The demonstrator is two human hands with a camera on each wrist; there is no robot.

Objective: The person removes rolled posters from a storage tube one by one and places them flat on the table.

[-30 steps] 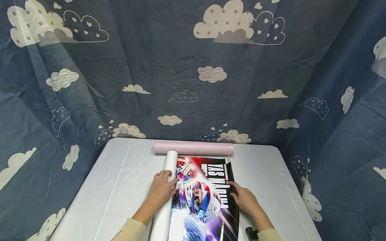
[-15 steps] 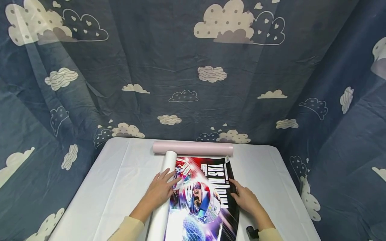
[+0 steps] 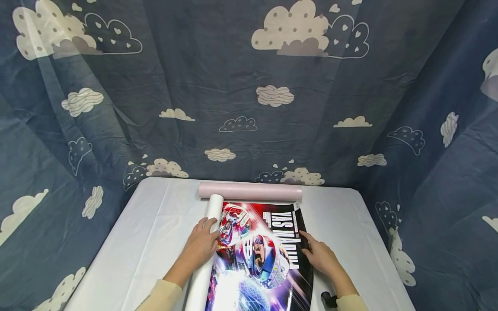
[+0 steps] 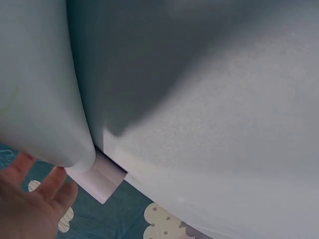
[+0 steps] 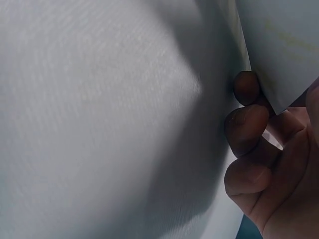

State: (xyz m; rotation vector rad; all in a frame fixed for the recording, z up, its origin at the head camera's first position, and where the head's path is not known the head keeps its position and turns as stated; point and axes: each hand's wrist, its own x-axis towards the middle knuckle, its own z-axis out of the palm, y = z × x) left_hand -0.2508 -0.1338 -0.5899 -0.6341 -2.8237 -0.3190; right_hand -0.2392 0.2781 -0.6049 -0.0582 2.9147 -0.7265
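Left hand [image 3: 200, 246] laid over the rolled white part of the poster [image 3: 260, 255], fingers loosely bent across the roll [image 3: 208, 250], thumb toward the printed side. Seen from the left wrist, fingers [image 4: 30, 209] spread and fairly straight beside the roll's end; not a tight grip, more a resting press.

Right hand [image 3: 320, 257] flat on the poster's dark right edge, fingers stretched toward the far end. From the right wrist, fingertips [image 5: 246, 124] curled under the paper's edge with the thumb side above, so probably pinching that edge, though the close, dim view leaves this unsure.

Poster lying lengthwise on the white table [image 3: 148, 233], near its middle, printed face up: a racing helmet in blue, red and white, red glow at the far end, purple and white light near the person, white lettering on a black strip along the right. Left side wound into a long white tube running from the near table edge to the far end. Far end of the poster touching or just beside a pink roll [image 3: 250, 191] lying crosswise at the back of the table.

Dark blue cloth with clouds [image 3: 272, 95] behind and at both sides.
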